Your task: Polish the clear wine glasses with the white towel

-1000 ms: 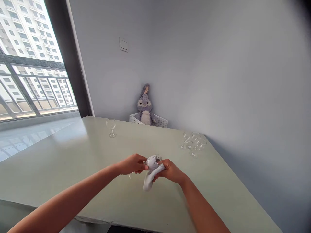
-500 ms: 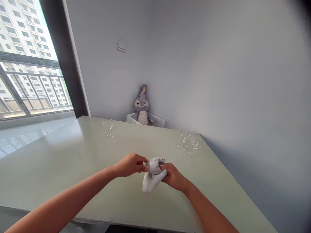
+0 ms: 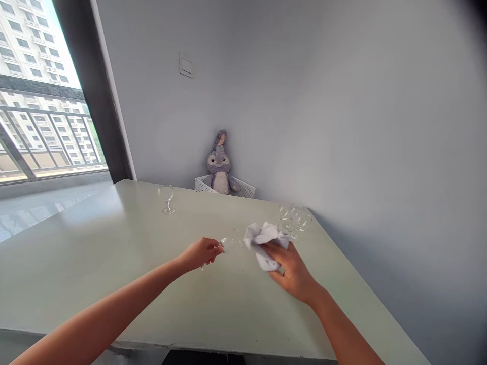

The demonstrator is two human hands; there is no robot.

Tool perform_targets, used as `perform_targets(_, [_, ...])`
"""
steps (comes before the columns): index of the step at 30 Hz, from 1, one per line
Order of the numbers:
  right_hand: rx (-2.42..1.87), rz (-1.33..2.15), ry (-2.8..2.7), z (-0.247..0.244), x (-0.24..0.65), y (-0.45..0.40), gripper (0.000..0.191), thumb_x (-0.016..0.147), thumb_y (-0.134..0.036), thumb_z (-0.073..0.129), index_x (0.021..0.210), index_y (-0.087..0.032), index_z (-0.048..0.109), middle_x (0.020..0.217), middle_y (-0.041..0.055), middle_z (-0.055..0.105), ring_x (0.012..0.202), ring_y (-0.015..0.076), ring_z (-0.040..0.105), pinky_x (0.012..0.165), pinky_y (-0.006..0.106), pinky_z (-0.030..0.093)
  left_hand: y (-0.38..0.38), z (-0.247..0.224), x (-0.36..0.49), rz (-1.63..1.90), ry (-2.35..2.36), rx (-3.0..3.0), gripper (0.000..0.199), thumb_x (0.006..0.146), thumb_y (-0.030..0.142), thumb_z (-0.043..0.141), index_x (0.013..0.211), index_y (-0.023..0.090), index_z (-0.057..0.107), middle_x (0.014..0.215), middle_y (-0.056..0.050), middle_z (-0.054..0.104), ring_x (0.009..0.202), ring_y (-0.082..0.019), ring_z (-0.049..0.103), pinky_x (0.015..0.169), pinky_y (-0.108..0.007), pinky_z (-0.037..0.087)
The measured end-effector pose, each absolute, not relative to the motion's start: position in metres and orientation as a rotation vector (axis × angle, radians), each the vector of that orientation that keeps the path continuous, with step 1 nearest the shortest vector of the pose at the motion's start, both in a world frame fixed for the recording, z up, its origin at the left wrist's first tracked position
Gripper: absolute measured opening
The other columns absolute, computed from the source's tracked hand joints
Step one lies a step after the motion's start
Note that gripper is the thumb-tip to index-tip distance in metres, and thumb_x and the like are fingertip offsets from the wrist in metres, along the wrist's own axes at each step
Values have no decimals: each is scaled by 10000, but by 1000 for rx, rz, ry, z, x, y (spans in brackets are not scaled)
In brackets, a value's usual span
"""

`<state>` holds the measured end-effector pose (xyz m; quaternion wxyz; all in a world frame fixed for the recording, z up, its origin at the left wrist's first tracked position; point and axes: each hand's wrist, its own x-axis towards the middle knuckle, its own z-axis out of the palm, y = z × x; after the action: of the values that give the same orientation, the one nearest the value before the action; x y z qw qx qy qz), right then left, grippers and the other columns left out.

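Note:
Over the middle of the table, my left hand pinches the stem of a clear wine glass, which lies sideways in the air with its bowl towards the right. The bowl is so transparent that its outline is hard to follow. To its right, my right hand grips a crumpled white cloth, apart from the glass. Part of the cloth hides behind my fingers, and its edges are slightly blurred.
Several clear stemmed glasses stand together near the table's right edge. Another wine glass stands upright at the back left of the pale table. Behind the table, a plush toy sits in a white perforated basket against the wall.
The cloth has come out of the glass bowl and moved right and up with my right hand. My left hand keeps the glass, shifted slightly left.

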<state>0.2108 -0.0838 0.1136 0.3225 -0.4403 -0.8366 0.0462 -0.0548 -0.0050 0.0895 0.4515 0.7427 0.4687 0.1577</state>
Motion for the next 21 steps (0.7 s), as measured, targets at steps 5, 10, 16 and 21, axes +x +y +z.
perform_targets(5, [-1127,21,-2340,114,160,-82,385,803,-315,534,1179,-233,538,988,90,637,1019,288,500,959,509,281,-18,83,-31,426,1269,2399,235,776,296,455,614,181,580,558,-8,537,521,-120,475,493,-231,285])
perform_targets(10, [-1206,641,-1866,112,163,-39,229,807,-383,519,873,-214,660,862,60,635,807,206,569,735,351,443,-26,83,-27,686,1139,2676,256,852,340,413,992,225,594,692,-25,613,661,-161,550,602,-253,354])
perform_targets(16, [-775,1434,-785,96,144,-21,361,739,-539,561,833,-199,637,786,20,622,733,171,579,660,306,471,-10,81,-20,997,1374,2378,386,873,339,369,1234,223,445,668,16,561,590,-124,507,553,-228,368])
perform_targets(21, [-652,1383,-769,72,99,-30,301,763,-510,556,865,-233,617,868,15,614,845,161,555,711,268,446,-5,77,6,1343,1402,2319,434,805,167,419,1234,218,468,938,-67,530,791,-156,509,697,-280,425])
